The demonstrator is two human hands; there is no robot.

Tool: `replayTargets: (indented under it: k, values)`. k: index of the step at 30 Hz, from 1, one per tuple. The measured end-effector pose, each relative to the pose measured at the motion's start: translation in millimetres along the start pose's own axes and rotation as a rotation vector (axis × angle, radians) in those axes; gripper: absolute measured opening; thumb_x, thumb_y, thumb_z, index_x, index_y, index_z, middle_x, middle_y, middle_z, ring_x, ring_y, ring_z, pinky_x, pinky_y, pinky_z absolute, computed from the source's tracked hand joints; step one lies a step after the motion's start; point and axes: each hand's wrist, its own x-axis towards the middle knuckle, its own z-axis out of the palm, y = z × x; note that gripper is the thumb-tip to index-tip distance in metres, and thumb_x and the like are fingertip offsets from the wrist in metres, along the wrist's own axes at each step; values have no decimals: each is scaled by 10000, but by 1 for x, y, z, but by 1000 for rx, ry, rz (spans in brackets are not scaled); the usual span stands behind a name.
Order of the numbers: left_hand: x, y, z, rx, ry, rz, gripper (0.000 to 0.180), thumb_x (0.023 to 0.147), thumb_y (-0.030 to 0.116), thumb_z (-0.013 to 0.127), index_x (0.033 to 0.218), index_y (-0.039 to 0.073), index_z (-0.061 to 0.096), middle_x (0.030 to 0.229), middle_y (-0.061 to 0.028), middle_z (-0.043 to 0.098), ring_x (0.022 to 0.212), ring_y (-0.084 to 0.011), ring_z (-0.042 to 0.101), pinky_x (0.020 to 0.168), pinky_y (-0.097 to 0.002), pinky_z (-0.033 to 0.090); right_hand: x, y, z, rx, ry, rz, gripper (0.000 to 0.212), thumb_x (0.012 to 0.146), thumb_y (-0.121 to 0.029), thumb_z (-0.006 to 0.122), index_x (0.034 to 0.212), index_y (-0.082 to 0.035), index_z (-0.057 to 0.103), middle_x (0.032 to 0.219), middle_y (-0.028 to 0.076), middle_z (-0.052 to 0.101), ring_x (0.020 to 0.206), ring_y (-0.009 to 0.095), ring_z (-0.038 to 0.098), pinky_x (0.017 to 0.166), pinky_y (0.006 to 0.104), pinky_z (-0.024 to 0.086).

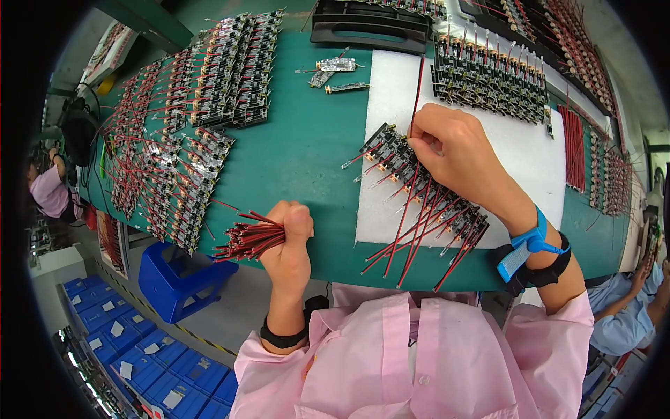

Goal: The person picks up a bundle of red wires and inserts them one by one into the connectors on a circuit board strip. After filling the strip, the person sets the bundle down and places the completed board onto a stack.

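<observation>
My left hand (287, 237) is closed round a bundle of red and black wires (250, 236), their cut ends pointing left. Over the white foam sheet (534, 164), my right hand (447, 143) pinches a single red-black wire (419, 87) that stands up past the fingers. Directly beneath that hand lies a slanting row of small black circuit boards (398, 155). Several wires lie across its right part and hang toward me. The wire's lower end near the boards is partly hidden by my fingers.
More rows of wired boards stand at the left (234, 70) and on the foam's far side (492, 77). Loose boards (336, 65) lie near a black tray (370, 24). A wire bundle (572, 146) rests at right. A blue stool (178, 279) is below the green table (307, 160).
</observation>
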Motion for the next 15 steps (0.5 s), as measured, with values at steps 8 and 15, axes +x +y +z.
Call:
replayTargets:
  k: [8,15]
  values:
    - [0,0,-1,-2,-5,-13,344,845,207,417,559,63,290,464,10,271,408,-71,235,407,-229,228,3,-3,-4,68,-50,96,79,639,-6,560,644,45,499,565,98,486,499,173,475,465,250,382]
    - [-1,-2,-1,19,13,-6,337,844,200,419,562,67,291,463,12,274,409,-70,239,407,-228,232,3,-1,-5,74,-76,106,62,641,-8,557,670,41,534,578,106,506,501,180,488,469,256,389]
